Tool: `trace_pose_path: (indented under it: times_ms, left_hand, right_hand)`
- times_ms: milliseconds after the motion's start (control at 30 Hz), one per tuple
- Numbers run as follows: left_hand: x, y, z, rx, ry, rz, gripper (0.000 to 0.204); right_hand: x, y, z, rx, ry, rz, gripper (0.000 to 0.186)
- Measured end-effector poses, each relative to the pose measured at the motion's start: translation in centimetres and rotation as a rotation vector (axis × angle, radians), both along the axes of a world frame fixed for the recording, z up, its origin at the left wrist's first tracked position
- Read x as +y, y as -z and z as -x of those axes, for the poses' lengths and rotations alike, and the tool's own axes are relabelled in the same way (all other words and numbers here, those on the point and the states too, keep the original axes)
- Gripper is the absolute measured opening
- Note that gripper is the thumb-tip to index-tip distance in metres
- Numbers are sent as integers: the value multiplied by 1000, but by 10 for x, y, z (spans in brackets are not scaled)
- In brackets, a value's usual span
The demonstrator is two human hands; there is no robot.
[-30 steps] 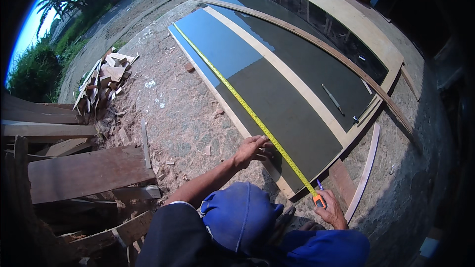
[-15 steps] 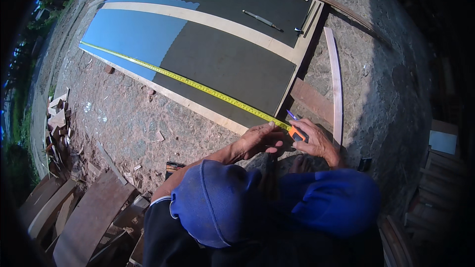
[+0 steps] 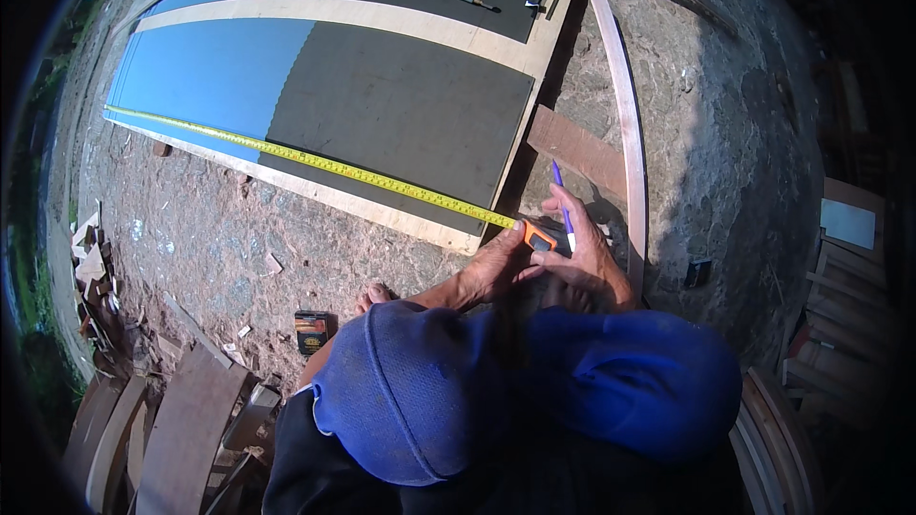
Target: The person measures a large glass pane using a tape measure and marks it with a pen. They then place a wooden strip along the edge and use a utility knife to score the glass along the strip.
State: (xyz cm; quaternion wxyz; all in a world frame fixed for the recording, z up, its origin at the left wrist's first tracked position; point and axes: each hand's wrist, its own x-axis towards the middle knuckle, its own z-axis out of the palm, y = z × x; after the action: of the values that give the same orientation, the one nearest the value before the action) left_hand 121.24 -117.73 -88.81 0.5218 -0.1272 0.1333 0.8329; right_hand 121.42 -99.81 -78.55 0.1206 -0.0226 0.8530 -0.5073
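- My left hand [image 3: 492,265] grips the yellow tape [image 3: 382,180] beside its orange case [image 3: 541,238].
- My right hand [image 3: 593,262] grasps a purple pen [image 3: 567,218].
- Tape lies along panel [image 3: 410,100].

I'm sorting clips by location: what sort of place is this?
Probably an outdoor woodworking spot: a pale-framed panel lies on rough, sunlit ground, a yellow tape measure stretches along it, and wood scraps are heaped at the left.

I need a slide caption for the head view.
Left hand holding a tape measure stretched along a framed panel, right hand holding a purple pen.
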Motion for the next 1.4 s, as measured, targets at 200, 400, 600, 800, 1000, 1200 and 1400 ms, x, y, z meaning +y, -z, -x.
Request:
trace_pose_path:
  times_ms: [200,400,600,800,1000,1200,1400]
  left_hand:
    - [-8,1,4,-14,59,278,45]
    - [-12,5,-2,-40,46,188,44]
    - [-12,13,-7,-57,53,162,43]
    - [-15,18,-9,-66,59,158,42]
    - [-17,23,-10,-71,54,166,41]
    - [-17,28,-9,-70,48,170,40]
    - [-19,29,-10,-74,43,170,39]
  right_hand:
    - [-30,8,-18,-3,-116,348,67]
    - [-42,30,-22,213,-157,148,47]
    - [-48,31,-16,263,-33,11,30]
    - [-56,20,-8,189,-8,-29,23]
    - [-60,14,-5,100,-7,-35,18]
    - [-62,10,-2,43,4,-41,14]
    - [-60,17,-1,118,-25,-44,14]
